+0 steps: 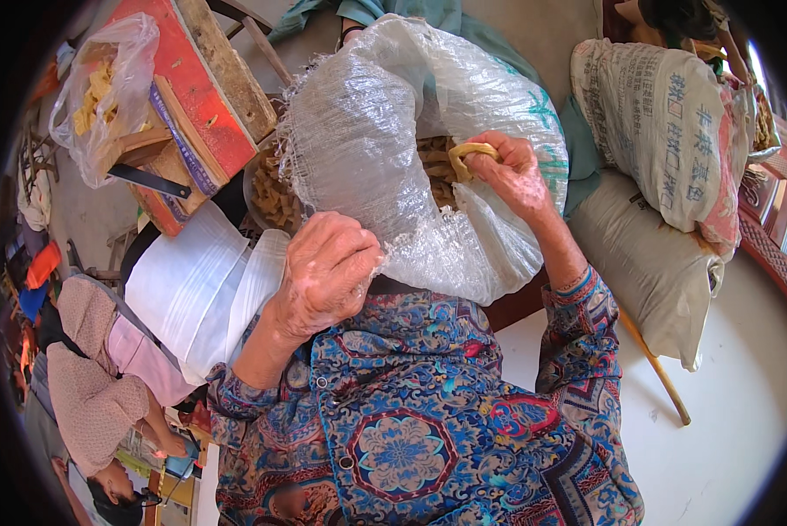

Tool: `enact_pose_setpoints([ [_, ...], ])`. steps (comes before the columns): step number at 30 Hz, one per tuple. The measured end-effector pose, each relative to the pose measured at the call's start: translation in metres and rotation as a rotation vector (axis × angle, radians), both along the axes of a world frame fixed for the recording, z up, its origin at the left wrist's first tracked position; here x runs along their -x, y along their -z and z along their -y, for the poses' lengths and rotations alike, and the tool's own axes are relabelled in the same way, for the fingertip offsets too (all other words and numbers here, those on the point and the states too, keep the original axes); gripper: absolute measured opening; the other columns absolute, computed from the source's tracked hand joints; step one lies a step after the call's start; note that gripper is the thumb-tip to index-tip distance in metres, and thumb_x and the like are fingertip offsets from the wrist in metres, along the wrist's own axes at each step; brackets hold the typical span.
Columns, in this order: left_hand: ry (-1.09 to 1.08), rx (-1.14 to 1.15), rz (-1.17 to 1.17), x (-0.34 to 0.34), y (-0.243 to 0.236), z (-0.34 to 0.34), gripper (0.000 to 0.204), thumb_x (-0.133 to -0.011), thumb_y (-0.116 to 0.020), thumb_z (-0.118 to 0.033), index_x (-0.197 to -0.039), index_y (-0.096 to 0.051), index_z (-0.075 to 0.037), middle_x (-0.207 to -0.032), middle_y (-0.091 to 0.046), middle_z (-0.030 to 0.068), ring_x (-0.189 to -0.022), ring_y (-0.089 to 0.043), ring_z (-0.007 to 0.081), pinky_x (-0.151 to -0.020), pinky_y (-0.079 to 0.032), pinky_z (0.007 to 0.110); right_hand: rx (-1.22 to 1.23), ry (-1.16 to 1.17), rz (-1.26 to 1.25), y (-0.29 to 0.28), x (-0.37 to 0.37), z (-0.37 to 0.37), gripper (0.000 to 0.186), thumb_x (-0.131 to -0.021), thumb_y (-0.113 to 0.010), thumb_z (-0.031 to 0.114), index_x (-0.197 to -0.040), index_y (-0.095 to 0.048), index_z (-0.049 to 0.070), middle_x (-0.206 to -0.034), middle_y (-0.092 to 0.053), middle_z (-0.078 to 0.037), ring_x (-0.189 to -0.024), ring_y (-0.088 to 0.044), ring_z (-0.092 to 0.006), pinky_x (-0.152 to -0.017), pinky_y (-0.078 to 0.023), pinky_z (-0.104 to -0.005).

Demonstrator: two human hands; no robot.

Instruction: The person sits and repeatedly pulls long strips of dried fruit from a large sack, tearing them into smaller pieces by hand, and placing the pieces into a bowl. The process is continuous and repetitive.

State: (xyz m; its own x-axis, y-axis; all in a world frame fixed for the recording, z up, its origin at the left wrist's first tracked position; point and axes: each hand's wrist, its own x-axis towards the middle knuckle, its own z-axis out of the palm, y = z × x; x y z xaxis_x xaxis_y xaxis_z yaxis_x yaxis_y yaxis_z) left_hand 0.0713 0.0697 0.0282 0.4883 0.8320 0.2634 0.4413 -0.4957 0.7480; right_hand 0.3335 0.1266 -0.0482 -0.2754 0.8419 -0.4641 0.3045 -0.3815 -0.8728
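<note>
A white woven plastic sack [367, 114] with a frayed edge lies open before me, brown pieces [437, 175] visible inside. My left hand [328, 267] is closed on the sack's near left edge. My right hand [512, 175] pinches a curved, pale yellow piece [460, 154] over the sack's opening, its fingers bent round it. More brown pieces [275, 197] sit in a container partly hidden under the sack's left side.
A red board [205, 79] holds a plastic bag [100, 61] and black-handled tool [152, 180]. White sheets [179, 298] lie left. Stuffed sacks [639, 131] and a wooden stick [652, 359] are right. A co-worker [91, 403] is at lower left.
</note>
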Motion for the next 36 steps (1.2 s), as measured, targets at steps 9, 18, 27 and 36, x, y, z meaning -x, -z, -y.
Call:
enact_pose_setpoints([
  [9, -0.006, -0.040, 0.006, 0.008, 0.014, 0.006, 0.022, -0.058, -0.065, 0.006, -0.077, -0.059, -0.001, -0.079, -0.058, 0.0083, -0.075, -0.056, 0.0282, -0.067, -0.046, 0.037, -0.414, 0.117, -0.150, -0.128, 0.021, -0.032, 0.016, -0.083, -0.064, 0.009, -0.095, -0.064, -0.002, -0.071, -0.059, 0.003, -0.064, -0.050, -0.0004, -0.056, -0.041, -0.0159],
  [18, -0.026, -0.116, 0.012, 0.014, 0.034, 0.010, 0.023, -0.061, -0.063, 0.008, -0.081, -0.058, -0.002, -0.082, -0.058, 0.0087, -0.079, -0.057, 0.0274, -0.071, -0.045, 0.035, -0.719, 0.132, -0.310, -0.200, 0.038, -0.028, 0.024, -0.088, -0.048, 0.001, -0.107, -0.056, -0.011, -0.066, -0.051, 0.000, -0.048, -0.030, -0.0016, -0.045, -0.022, -0.0182],
  [27, -0.020, 0.022, 0.080, 0.028, 0.044, 0.006, 0.023, -0.067, -0.058, 0.004, -0.090, -0.058, -0.001, -0.086, -0.061, 0.0112, -0.082, -0.058, 0.0267, -0.074, -0.046, 0.035, -0.727, -0.119, -0.746, -0.277, 0.016, -0.032, 0.030, -0.090, -0.044, 0.009, -0.108, -0.053, -0.013, -0.061, -0.033, 0.005, -0.054, -0.026, -0.0049, -0.051, -0.021, -0.0218],
  [36, -0.090, 0.094, 0.216, -0.002, 0.003, -0.038, 0.056, -0.075, -0.065, -0.012, -0.126, -0.045, -0.004, -0.111, -0.057, 0.0117, -0.104, -0.054, 0.0217, -0.090, -0.044, 0.034, -0.785, -0.188, -0.779, -0.300, 0.023, -0.011, 0.030, -0.088, -0.047, 0.009, -0.108, -0.054, -0.012, -0.066, -0.038, 0.002, -0.058, -0.030, -0.0060, -0.055, -0.024, -0.0224],
])
